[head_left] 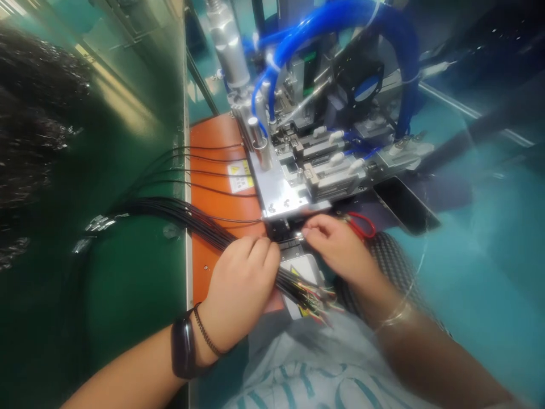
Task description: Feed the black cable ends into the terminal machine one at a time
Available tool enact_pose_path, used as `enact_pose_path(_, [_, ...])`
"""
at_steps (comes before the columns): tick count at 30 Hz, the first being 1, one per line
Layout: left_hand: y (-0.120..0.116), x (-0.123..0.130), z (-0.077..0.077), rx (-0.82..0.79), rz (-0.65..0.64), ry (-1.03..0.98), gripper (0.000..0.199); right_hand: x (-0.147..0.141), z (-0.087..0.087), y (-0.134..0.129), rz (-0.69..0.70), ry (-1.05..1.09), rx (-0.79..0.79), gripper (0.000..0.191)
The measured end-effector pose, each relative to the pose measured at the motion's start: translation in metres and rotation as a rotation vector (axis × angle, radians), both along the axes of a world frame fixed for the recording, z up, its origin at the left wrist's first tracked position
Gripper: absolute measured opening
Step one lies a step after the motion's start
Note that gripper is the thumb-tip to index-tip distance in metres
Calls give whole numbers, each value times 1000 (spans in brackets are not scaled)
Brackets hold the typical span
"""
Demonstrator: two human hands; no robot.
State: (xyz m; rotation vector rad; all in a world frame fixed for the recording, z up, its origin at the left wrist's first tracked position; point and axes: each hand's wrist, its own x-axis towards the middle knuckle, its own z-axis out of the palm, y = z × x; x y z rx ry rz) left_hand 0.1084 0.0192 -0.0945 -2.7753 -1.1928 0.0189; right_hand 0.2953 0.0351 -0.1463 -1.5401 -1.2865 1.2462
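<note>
My left hand is closed around a bundle of thin black cables, which runs in from the left across an orange plate. Past my fist, the stripped cable ends fan out in several wire colours. At the front edge of a metal machine, my right hand pinches thumb and forefinger together beside a small dark block. What lies between those fingertips is too small to make out. Several single black cables stretch over the plate to the machine's left side.
Thick blue hoses arch over the machine. To its right lie a dark phone and a red-handled tool. A white box with a warning label sits under the cable ends. Dark blurred bundles stand at far left.
</note>
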Motion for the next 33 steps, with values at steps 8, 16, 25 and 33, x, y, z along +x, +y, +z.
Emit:
enact_pose_path(8, [-6, -4, 3, -40, -9, -40, 39, 9, 0, -11, -53, -137, 163, 9])
enact_pose_path(16, [8, -8, -5, -33, 36, -82, 32, 24, 14, -20, 609, -213, 787, 27])
enact_pose_path(25, [11, -13, -6, 107, -46, -270, 28, 8, 4, -15, 286, -147, 757, 16])
enact_pose_path(33, [10, -7, -7, 116, -33, -268, 8, 3, 0, -18, 172, -47, 554, 22])
